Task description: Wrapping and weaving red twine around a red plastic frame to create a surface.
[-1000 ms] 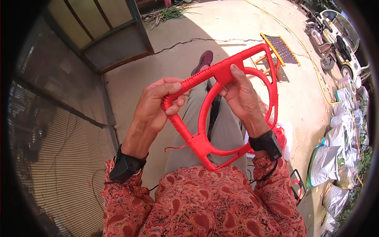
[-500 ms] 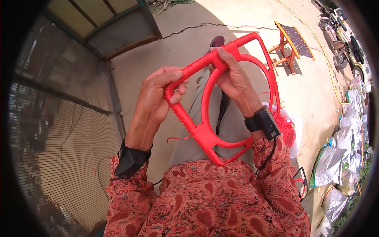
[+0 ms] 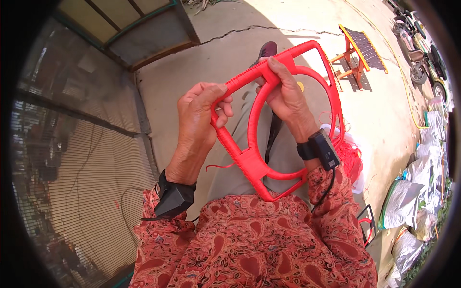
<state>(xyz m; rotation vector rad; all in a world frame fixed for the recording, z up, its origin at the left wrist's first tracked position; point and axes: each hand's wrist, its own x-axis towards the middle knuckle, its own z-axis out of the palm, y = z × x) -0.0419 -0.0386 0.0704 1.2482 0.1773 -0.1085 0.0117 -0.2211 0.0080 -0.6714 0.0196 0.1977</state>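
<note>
A square frame wound in red cord (image 3: 253,165), with a round ring inside it, is held tilted above my lap. My left hand (image 3: 199,115) closes on its left corner, thumb on top and fingers curled beneath. Farther right, my right hand (image 3: 284,93) grips the upper bar where the ring meets it, thumb laid over the cord. A loose red cord end (image 3: 221,166) dangles beside the lower left bar. To the right of my legs, a heap of red cord (image 3: 349,158) lies in a white bag or container, partly hidden by my right forearm.
A folding stool (image 3: 362,48) with a dark woven seat stands ahead on the right. Filled white sacks (image 3: 401,204) line the right side, with parked scooters (image 3: 418,53) beyond. A ribbed panel (image 3: 96,182) and a door (image 3: 149,38) border the left. A yellow hose (image 3: 403,81) runs along the ground.
My left hand has shifted slightly right along the corner of the red frame. Both hands keep hold of it, and the view has moved a little.
</note>
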